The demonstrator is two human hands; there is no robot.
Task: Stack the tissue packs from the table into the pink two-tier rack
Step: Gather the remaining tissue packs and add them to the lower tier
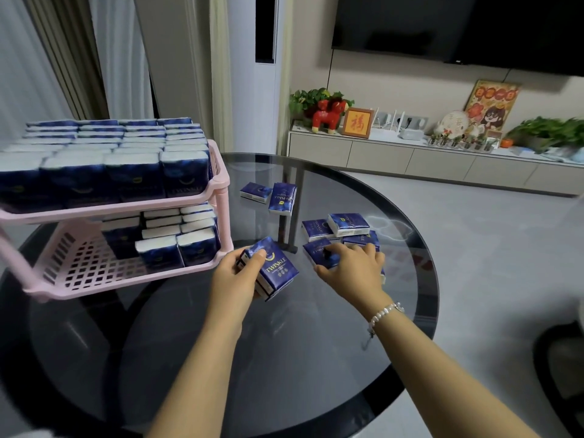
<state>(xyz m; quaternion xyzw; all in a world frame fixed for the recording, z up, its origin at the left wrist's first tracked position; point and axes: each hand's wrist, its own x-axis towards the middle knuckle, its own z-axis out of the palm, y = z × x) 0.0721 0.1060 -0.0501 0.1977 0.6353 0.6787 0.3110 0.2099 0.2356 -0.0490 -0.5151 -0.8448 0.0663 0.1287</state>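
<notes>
The pink two-tier rack (218,184) stands on the left of the round glass table (284,358). Its top tier is packed with dark blue tissue packs (132,172). The lower tier holds several packs (177,238) at its right side, and its left part is bare. My left hand (234,279) grips a small stack of blue "Twinkle" packs (275,267) just in front of the rack's lower tier. My right hand (354,267) curls over a pack (319,251) in a loose pile (347,226) on the table. Two more packs (271,194) lie farther back.
A dark table leg shows through the glass under the far packs. A low cabinet (410,159) with plants, a red horse figure and ornaments runs along the far wall under a television. A dark chair edge (562,368) sits at the right.
</notes>
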